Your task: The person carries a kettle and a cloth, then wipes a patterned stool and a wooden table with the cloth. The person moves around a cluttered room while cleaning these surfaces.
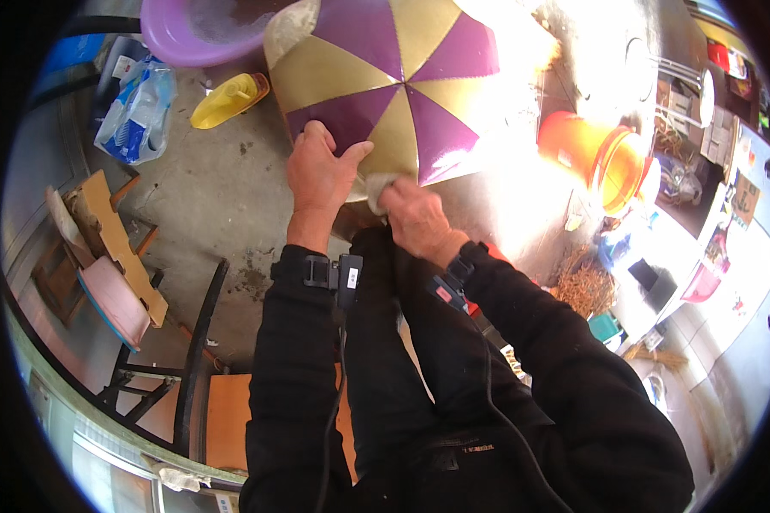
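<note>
In front of me is a padded seat or ottoman (394,96) with wedge-shaped panels in purple and gold that meet at a central point. My left hand (321,167) lies over its near left edge, the thumb stretched across a gold panel and the fingers bent on a purple one. A pale cloth (378,190) is bunched in my right hand (417,215), pressed against the near rim of the seat. White foam or a wet patch (292,29) shows on the far left corner. Strong glare washes out the seat's right side.
A purple basin (173,48) of sudsy water stands at the far left. Near it are a yellow plastic container (228,102) and a blue-and-clear plastic pack (138,118). An orange bucket (584,154) lies tipped at right. A black metal frame (199,346) stands left of me.
</note>
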{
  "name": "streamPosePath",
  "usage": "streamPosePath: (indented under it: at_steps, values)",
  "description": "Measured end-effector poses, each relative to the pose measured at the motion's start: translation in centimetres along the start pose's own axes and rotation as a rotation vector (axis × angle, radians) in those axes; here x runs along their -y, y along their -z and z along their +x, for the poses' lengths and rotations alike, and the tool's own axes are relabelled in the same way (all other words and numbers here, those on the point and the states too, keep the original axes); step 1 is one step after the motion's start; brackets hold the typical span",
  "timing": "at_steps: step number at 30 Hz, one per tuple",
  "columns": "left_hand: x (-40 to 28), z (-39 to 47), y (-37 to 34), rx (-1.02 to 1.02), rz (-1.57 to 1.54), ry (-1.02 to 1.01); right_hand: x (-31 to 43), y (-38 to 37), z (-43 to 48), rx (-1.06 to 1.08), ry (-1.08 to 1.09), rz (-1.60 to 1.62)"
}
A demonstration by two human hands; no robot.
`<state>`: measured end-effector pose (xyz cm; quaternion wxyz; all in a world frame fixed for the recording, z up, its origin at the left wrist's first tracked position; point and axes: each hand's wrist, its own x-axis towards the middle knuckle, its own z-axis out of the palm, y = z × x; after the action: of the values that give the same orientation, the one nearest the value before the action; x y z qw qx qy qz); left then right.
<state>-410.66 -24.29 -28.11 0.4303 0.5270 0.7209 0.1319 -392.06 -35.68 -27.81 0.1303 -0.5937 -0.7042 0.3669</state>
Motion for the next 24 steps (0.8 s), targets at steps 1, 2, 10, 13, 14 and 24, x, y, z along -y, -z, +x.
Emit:
streamPosePath:
  at_steps: [1, 2, 10, 13, 14, 24]
  values:
    - [0.3, -0.2, 0.4, 0.035, -0.032, 0.033, 0.4, 0.2, -0.9, 0.086, 0.019, 0.085]
    - [0.8, -0.5, 0.9, 0.047, -0.209, 0.030, 0.6, 1.0, -1.4, 0.202, -0.010, 0.162]
    - [11.3, -9.6, 1.7, -0.058, -0.412, 0.159, -0.9, 7.4, 2.3, -0.402, -0.273, 0.050]
    - [14.9, -14.8, 0.4, -0.010, -0.563, 0.423, 0.2, 1.9, 2.0, -0.398, -0.004, -0.087]
    - [15.9, -16.6, 0.1, 0.033, -0.639, 0.602, 1.3, 0.5, 0.7, -0.205, 0.018, -0.089]
    - [22.2, -26.7, 0.7, 0.074, -0.665, 1.089, 5.9, 5.7, 11.2, -0.353, 0.167, -0.017]
